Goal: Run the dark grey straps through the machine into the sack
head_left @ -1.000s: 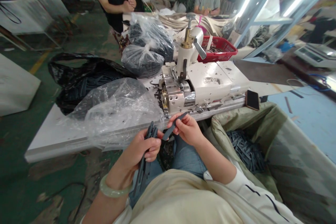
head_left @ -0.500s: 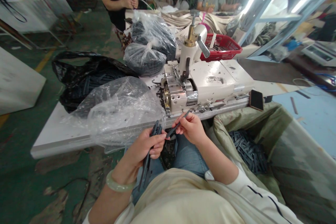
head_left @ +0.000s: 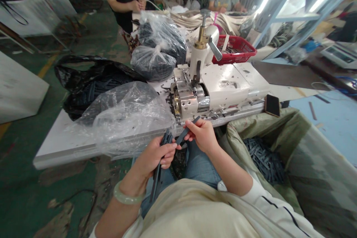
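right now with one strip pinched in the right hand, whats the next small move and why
Probably lift the single strip up and forward to the metal front of the machine. The right hand pinches it alone, its far end angled toward that front just above, while the left hand grips the bundle of strips low over the lap.

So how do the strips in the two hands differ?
The left hand grips a bundle of strips; the right hand pinches a single strip. The bundle of strips hangs downward; the single strip slants up toward the machine. Both are dark, flat and narrow.
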Tool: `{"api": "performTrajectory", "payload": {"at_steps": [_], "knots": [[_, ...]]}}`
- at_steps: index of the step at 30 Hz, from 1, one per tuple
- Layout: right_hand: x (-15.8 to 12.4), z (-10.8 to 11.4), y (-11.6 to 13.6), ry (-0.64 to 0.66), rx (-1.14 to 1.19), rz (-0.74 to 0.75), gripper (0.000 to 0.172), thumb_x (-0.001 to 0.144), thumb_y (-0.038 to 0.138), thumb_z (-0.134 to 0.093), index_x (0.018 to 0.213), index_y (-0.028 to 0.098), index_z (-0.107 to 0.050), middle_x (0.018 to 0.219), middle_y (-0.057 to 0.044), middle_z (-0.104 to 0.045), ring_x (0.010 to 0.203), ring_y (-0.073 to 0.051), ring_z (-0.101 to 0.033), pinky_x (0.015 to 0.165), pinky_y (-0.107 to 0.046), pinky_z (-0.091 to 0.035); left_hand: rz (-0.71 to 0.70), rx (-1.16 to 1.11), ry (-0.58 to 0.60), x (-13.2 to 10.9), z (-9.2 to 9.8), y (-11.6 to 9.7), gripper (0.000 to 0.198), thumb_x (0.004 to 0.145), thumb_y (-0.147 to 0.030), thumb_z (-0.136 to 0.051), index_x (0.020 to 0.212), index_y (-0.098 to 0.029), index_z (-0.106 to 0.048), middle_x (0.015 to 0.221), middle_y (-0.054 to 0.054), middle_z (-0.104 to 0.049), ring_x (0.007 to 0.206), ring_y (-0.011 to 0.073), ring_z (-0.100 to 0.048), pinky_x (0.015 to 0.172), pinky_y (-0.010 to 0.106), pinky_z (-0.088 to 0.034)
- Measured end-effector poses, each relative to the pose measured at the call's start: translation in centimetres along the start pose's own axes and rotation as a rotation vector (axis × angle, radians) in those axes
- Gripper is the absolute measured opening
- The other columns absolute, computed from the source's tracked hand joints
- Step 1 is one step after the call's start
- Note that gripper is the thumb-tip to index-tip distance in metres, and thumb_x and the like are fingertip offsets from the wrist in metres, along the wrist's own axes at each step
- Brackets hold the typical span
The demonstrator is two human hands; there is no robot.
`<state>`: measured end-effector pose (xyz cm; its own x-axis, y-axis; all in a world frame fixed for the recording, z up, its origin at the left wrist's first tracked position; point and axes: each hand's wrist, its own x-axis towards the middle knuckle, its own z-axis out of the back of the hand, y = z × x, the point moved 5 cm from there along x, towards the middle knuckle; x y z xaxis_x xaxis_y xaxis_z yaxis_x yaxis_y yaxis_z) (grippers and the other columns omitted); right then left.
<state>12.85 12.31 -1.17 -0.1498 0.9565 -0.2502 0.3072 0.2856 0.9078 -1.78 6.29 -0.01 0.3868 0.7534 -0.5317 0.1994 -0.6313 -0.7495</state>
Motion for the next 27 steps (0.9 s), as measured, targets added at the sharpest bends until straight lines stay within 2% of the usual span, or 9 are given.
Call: {"api": "performTrajectory", "payload": {"at_steps": [6,9,13,16,21,27], "knots": [[-0.9,-1.1,-0.6,0.183,0.103,-0.003,0.033,0.075,0.047,-0.073,0.085,0.015,-0.07,0.074,-0.004,-0.071,0.048,-0.007,-0.056,0.043,-0.016,-0.039,0.011,0.016,-0.004,0.3,0.1,0.1,0.025,0.073,-0.033,-0.07,0.081,-0.015,-0.056,0.048,-0.01,-0.037,0.035,0.0023,-0.027,0.034,0.015,-0.023],[-0.6,-1.5,-0.6,0.212,0.121,-0.001,0.039,0.081,0.053,-0.063,0.081,0.015,-0.068,0.066,-0.002,-0.066,0.048,-0.005,-0.05,0.044,-0.016,-0.035,0.026,0.032,0.01,0.4,-0.1,0.1,0.028,0.073,-0.036,-0.071,0.083,-0.014,-0.058,0.048,-0.01,-0.036,0.035,0.0024,-0.027,0.035,0.015,-0.023],[2.6,0.2,1.3,0.035,0.1,0.059,0.043,0.079,0.056,-0.064,0.066,0.015,-0.058,0.041,0.008,-0.04,0.036,-0.003,-0.032,0.037,-0.016,-0.024,0.01,0.023,0.0,0.3,-0.1,-0.3,0.028,0.075,-0.038,-0.071,0.083,-0.014,-0.059,0.049,-0.01,-0.036,0.036,0.0019,-0.027,0.036,0.015,-0.024],[5.4,1.6,2.8,-0.037,0.092,-0.032,0.042,0.075,0.052,-0.068,0.06,0.017,-0.05,0.036,0.012,-0.027,0.03,-0.002,-0.02,0.032,-0.017,-0.011,-0.003,0.001,-0.009,0.1,0.1,-0.8,0.027,0.075,-0.036,-0.071,0.083,-0.014,-0.06,0.049,-0.01,-0.035,0.037,0.0015,-0.026,0.036,0.014,-0.023],[7.3,2.2,3.8,-0.08,0.111,-0.118,0.034,0.077,0.041,-0.065,0.059,0.018,-0.047,0.034,0.013,-0.026,0.028,-0.002,-0.018,0.031,-0.016,-0.007,-0.001,-0.023,-0.025,0.2,0.7,-1.0,0.027,0.075,-0.036,-0.072,0.083,-0.013,-0.06,0.049,-0.01,-0.036,0.037,0.001,-0.027,0.036,0.014,-0.024],[7.7,2.3,4.1,-0.239,0.152,-0.048,0.029,0.08,0.035,-0.056,0.059,0.019,-0.045,0.035,0.011,-0.028,0.028,-0.003,-0.023,0.03,-0.016,-0.01,-0.01,-0.05,-0.021,0.7,1.2,-0.7,0.026,0.074,-0.034,-0.073,0.082,-0.013,-0.06,0.048,-0.01,-0.036,0.036,0.0009,-0.025,0.035,0.013,-0.023]]}}
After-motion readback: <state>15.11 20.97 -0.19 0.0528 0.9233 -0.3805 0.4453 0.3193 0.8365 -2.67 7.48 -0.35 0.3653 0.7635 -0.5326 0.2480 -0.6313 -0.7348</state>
